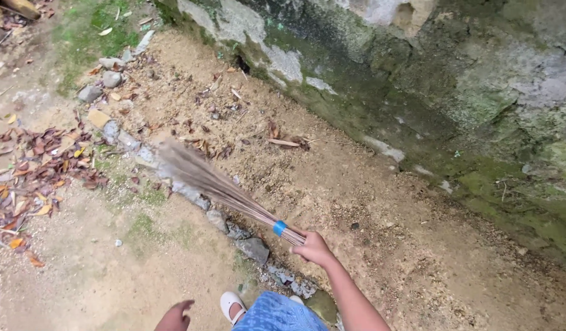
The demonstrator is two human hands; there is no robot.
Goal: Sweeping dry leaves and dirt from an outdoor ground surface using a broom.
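So, the person's right hand [312,247] is wrapped tight around the bound end of a stick broom [225,187], just behind the blue band [279,228] that holds the bristles together. The fanned tips are blurred, low over the dirt next to a line of half-buried stones [234,228] that runs from near the white shoe [231,304] up toward the grass. The left hand [175,317] hangs at the bottom edge with nothing in it, fingers loosely curled (only part of it shows).

Dry leaves [34,168] are scattered thick on the left side of the stones, and 1 or 2 more lie near the foot of the mossy wall [418,79], with bits of twig all over the sandy strip between.

What could go wrong, judging from this: the broom tips are right at the stone line, so they could snag on a stone edge and bend or flick grit back at the person's legs. The soil looks loose and crumbly too, so a hard stroke would probably scrape up dirt along with the litter. And with the grip so far back on the bundle, 1-handed, the head could wobble and skip over leaves wedged between stones.
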